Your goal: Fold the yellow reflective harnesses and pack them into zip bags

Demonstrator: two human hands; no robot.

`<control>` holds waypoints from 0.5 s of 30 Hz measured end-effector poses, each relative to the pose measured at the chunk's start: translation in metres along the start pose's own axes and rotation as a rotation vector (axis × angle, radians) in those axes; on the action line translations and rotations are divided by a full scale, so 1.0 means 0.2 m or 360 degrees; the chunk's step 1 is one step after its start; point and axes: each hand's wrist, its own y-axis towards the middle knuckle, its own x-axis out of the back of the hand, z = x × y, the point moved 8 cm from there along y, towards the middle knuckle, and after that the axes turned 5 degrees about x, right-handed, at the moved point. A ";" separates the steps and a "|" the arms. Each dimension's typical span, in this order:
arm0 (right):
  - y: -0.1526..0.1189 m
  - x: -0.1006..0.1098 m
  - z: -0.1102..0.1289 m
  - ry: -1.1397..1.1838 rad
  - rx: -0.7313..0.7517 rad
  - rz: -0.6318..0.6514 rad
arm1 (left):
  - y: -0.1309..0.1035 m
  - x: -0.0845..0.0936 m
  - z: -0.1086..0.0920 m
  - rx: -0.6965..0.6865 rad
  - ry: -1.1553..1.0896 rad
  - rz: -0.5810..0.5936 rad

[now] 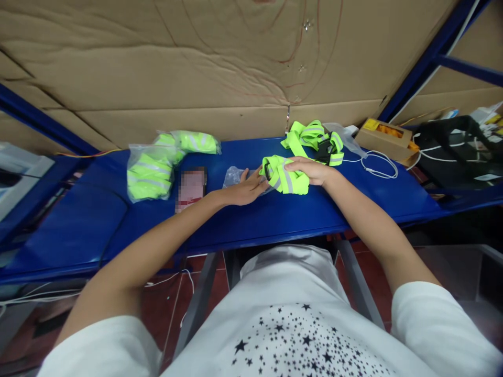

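My right hand (310, 170) grips a folded bundle of neon-yellow reflective straps (288, 180) with grey stripes and a small black buckle part at its left end. Beside it, my left hand (247, 189) has its fingers stretched out, their tips at the bundle's left end. A clear plastic bag (232, 177) lies behind and partly under my left hand, which hides some of it. Just beyond my right hand sits a loose heap of the same neon straps (310, 135) with a black buckle (324, 152).
Neon bundles in clear bags (149, 173) lie at the left of the blue table (251, 225), with a phone (191, 187) beside them. At the right are a white cable (379, 162), an open cardboard box (387, 139) and a black bag (459, 141). Cardboard (236, 63) lines the back.
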 end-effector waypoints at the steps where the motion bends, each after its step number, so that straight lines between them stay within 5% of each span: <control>1: 0.00 0.00 0.00 -0.0006 -0.0010 -0.0002 | 0.00 0.00 0.02 0.0022 -0.0018 0.0031; 5: -0.01 0.00 0.03 -0.0004 0.0000 -0.0031 | 0.02 0.04 0.05 0.0087 -0.0083 -0.0001; 9: -0.03 0.00 0.07 0.0019 0.0049 -0.0068 | 0.00 0.09 -0.03 -0.0042 0.0086 -0.0148; 15: -0.07 -0.01 0.10 -0.0358 -0.0043 0.0123 | -0.02 0.13 -0.06 -0.0113 0.0257 -0.0327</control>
